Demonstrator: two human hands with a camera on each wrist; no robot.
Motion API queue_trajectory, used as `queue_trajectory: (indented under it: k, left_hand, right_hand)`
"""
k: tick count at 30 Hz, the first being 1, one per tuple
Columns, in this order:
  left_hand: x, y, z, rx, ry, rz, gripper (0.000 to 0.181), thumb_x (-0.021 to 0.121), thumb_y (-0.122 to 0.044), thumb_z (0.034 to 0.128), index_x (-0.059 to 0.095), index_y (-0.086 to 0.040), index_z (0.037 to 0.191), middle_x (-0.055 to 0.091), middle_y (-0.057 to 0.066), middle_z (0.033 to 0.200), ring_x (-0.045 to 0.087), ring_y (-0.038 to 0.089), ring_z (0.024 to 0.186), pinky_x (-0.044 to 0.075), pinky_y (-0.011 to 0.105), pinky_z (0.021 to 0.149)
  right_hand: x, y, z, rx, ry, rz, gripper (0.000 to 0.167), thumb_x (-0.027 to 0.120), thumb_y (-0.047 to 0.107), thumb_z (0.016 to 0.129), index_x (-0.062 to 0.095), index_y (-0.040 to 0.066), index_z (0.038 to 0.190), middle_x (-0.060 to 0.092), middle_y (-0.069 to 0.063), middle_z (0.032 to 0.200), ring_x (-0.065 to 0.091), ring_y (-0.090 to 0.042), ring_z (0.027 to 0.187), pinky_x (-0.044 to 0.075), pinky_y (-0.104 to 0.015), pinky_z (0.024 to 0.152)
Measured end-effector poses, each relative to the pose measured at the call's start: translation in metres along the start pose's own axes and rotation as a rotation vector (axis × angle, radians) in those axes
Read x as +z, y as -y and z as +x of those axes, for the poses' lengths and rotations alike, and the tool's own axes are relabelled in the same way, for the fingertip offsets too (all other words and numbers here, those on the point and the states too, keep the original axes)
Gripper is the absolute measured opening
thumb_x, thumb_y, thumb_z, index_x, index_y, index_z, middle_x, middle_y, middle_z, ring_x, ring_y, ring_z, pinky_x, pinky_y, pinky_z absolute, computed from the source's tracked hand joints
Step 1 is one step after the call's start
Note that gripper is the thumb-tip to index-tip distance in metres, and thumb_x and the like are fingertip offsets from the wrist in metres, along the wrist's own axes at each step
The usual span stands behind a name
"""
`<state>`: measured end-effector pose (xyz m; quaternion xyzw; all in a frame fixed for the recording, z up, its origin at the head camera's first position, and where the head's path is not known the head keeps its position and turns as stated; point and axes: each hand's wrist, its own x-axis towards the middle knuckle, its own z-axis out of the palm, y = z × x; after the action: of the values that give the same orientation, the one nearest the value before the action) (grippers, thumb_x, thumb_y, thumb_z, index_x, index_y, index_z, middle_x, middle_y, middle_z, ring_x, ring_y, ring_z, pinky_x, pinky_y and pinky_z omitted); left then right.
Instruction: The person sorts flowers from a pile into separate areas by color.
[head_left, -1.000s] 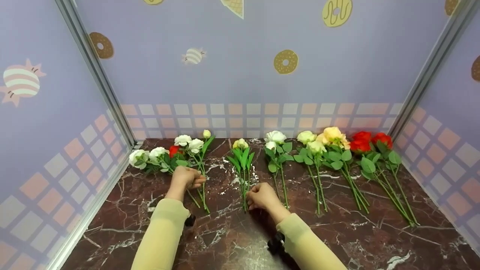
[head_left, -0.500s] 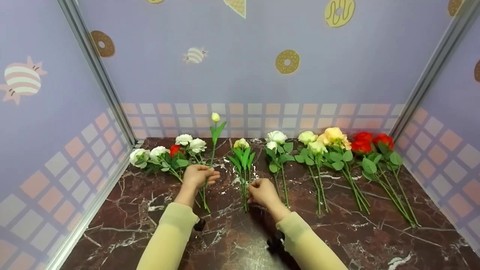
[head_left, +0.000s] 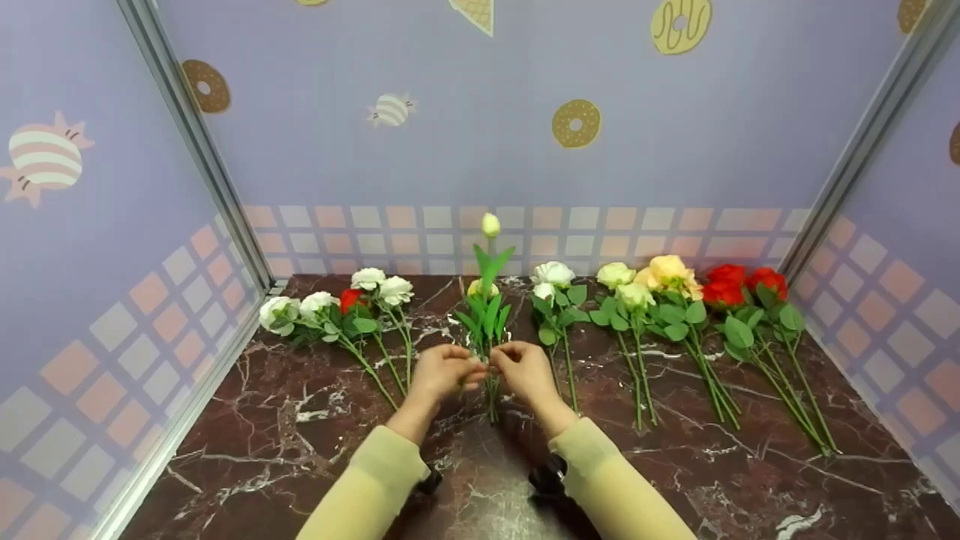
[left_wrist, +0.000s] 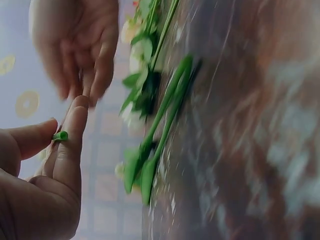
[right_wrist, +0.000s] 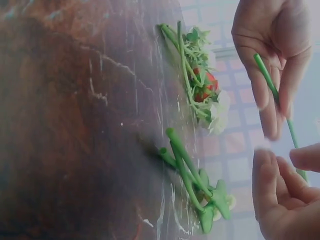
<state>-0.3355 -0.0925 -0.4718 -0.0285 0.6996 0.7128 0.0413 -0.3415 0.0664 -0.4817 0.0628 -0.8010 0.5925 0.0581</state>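
Note:
A pale yellow tulip [head_left: 490, 225] stands upright in front of the back wall, its stem pinched between the thumb and fingers of my left hand [head_left: 445, 373]. The lower end of that green stem [right_wrist: 267, 75] sticks out below the left hand in the right wrist view. My right hand [head_left: 527, 373] is close beside the left, fingers loosely bent. Its thumb and fingers stand apart around the stem in the right wrist view; whether they touch it I cannot tell. Behind and beneath both hands, other yellow tulips [head_left: 484, 287] lie on the marble-patterned table [head_left: 480, 495].
White flowers [head_left: 381, 286] and a red rose [head_left: 350, 300] lie at the left. White roses [head_left: 553, 273], pale green roses [head_left: 616, 274], peach roses [head_left: 667, 274] and red roses [head_left: 724, 283] lie in a row at the right. Patterned walls [head_left: 480, 165] enclose the table.
My left hand has lifted the pale tulip from beside the white flowers at the left and carried it rightward to the middle. My right hand has moved slightly up toward it.

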Motion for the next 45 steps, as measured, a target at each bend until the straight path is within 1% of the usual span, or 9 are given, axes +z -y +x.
queue_trajectory:
  k: [5,10,14,19,23,30,36,41,45]
  left_hand:
    - [0.017,0.007,-0.01,0.045,0.05,0.062,0.016,0.066,0.006,0.0935,0.06,0.014,0.107,0.073,0.036,0.105,0.079,0.037,0.085,0.067,0.041,0.071]
    - [0.027,0.016,-0.012,0.057,0.072,0.084,0.013,0.069,0.005,0.0923,0.06,0.01,0.1,0.073,0.035,0.101,0.079,0.029,0.079,0.067,0.034,0.064]
    - [0.027,0.021,-0.011,0.05,0.091,0.126,0.015,0.072,0.0,0.0926,0.062,0.008,0.1,0.076,0.031,0.097,0.079,0.024,0.076,0.065,0.03,0.062]
    - [0.017,0.018,-0.003,-0.025,0.116,0.187,0.022,0.072,-0.009,0.0962,0.067,0.01,0.106,0.077,0.026,0.099,0.079,0.027,0.082,0.067,0.034,0.069]
    - [0.0,0.01,0.009,-0.064,0.045,0.181,0.025,0.069,-0.01,0.0982,0.067,0.01,0.112,0.077,0.026,0.102,0.079,0.027,0.083,0.067,0.037,0.075]
    - [-0.035,0.002,0.029,-0.038,-0.129,0.183,0.023,0.068,-0.005,0.0981,0.066,0.013,0.112,0.075,0.03,0.104,0.079,0.033,0.087,0.067,0.041,0.08]
    - [-0.061,0.0,0.042,0.022,-0.298,0.542,0.026,0.072,-0.016,0.0968,0.073,0.005,0.111,0.076,0.023,0.107,0.073,0.037,0.096,0.062,0.038,0.078]
    - [-0.075,0.005,0.049,-0.015,-0.332,0.708,0.034,0.071,-0.02,0.0979,0.071,0.004,0.122,0.073,0.024,0.119,0.07,0.037,0.104,0.059,0.049,0.092]
    - [-0.078,0.009,0.053,-0.052,-0.327,0.801,0.024,0.072,-0.018,0.0974,0.074,0.005,0.098,0.072,0.018,0.087,0.064,0.03,0.08,0.057,0.042,0.076]
  right_hand:
    - [0.0,0.0,0.001,-0.007,-0.049,0.076,0.027,0.067,0.015,0.101,0.074,-0.007,0.114,0.077,-0.022,0.1,0.075,-0.024,0.085,0.063,-0.03,0.069]
    - [0.001,-0.003,0.001,0.013,-0.09,0.117,0.026,0.07,0.011,0.098,0.073,-0.007,0.115,0.078,-0.02,0.098,0.069,-0.012,0.074,0.057,-0.022,0.062]
    - [0.0,-0.007,0.004,0.085,-0.074,0.135,0.025,0.07,0.006,0.097,0.072,-0.008,0.117,0.078,-0.02,0.098,0.067,-0.01,0.071,0.057,-0.023,0.063]
    - [-0.002,-0.015,0.01,0.154,-0.053,0.125,0.027,0.068,0.002,0.097,0.07,-0.013,0.119,0.077,-0.024,0.101,0.072,-0.013,0.076,0.062,-0.026,0.07]
    - [-0.002,-0.025,0.013,0.185,-0.048,0.114,0.027,0.069,0.001,0.096,0.069,-0.016,0.117,0.077,-0.026,0.101,0.073,-0.014,0.073,0.062,-0.024,0.066]
    - [-0.002,-0.036,0.013,0.238,-0.036,0.152,0.029,0.066,0.001,0.098,0.067,-0.016,0.122,0.076,-0.029,0.101,0.076,-0.015,0.072,0.062,-0.025,0.066]
    - [-0.002,-0.039,0.014,0.273,-0.029,0.139,0.032,0.065,0.004,0.1,0.066,-0.014,0.126,0.076,-0.028,0.105,0.074,-0.011,0.071,0.061,-0.025,0.065]
    - [0.0,-0.041,0.014,0.297,-0.024,0.15,0.032,0.065,0.003,0.1,0.066,-0.014,0.126,0.076,-0.027,0.104,0.072,-0.009,0.068,0.061,-0.024,0.064]
    - [0.0,-0.044,0.015,0.317,-0.006,0.165,0.031,0.064,0.002,0.1,0.065,-0.015,0.126,0.076,-0.028,0.101,0.071,-0.008,0.065,0.056,-0.021,0.058]
